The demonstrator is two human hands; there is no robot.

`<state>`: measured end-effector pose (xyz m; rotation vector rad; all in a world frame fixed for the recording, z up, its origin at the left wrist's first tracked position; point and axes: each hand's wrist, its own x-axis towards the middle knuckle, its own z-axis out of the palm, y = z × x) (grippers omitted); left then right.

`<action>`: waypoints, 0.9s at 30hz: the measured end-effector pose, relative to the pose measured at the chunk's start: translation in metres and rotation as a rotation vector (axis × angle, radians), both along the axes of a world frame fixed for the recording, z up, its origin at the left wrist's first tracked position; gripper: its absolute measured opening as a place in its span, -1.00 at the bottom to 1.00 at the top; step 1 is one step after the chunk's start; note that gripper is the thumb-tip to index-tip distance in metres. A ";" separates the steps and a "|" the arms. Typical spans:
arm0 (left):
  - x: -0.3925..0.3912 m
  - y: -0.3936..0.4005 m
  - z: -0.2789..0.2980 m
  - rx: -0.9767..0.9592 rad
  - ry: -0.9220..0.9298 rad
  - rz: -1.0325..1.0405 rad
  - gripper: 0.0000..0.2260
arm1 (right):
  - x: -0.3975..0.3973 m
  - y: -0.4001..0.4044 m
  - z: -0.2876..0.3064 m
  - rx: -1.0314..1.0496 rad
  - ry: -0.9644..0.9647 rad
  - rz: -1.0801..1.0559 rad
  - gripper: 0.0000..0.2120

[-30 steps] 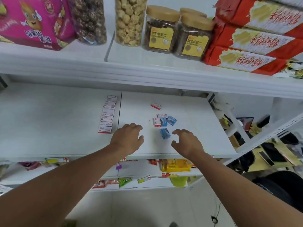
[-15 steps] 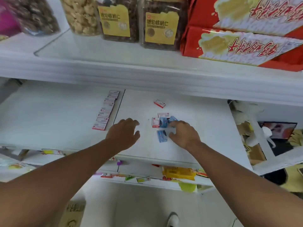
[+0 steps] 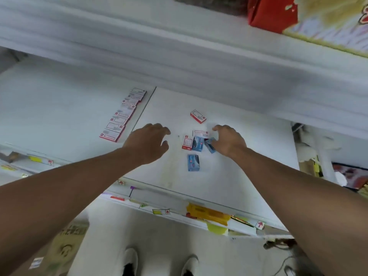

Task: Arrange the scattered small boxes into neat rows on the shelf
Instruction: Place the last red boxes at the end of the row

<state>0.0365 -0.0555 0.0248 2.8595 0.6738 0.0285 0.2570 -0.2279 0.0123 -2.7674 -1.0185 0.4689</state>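
A white shelf point(image 3: 229, 176) was seen from above, with small boxes lying on it. A neat row of red and white boxes point(image 3: 123, 115) had been laid along the left side of the seam in the shelf. One red and white box point(image 3: 198, 116) was set apart, farther back on the shelf. A small pile was gathered near the middle: a red and white box point(image 3: 187, 142) stood next to a blue box point(image 3: 198, 143), and another white box point(image 3: 200, 133) lay just behind them. A second blue box point(image 3: 193, 162) was placed alone, nearer the front edge. The left hand point(image 3: 148, 143) was held over the shelf to the left of the pile, with its fingers point(image 3: 159, 127) loosely spread and nothing held in them. The right hand point(image 3: 229, 141) was set at the right side of the pile, and a third blue box point(image 3: 210, 145) was touched by it. It could not be told whether that box was gripped, because the fingers were partly hidden. A red package point(image 3: 272, 12) was kept on the shelf above. White shoes point(image 3: 130, 259) were seen on the floor below.
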 end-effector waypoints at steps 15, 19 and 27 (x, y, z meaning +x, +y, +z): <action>0.025 0.039 -0.064 0.020 -0.052 -0.109 -0.69 | 0.029 0.050 -0.056 0.004 -0.013 0.094 -0.39; 0.034 0.044 -0.066 0.022 -0.044 -0.128 -0.69 | 0.032 0.055 -0.055 0.007 0.050 0.099 -0.37; 0.057 0.047 -0.066 0.026 -0.050 -0.147 -0.68 | 0.035 0.046 -0.060 0.029 0.051 0.157 -0.54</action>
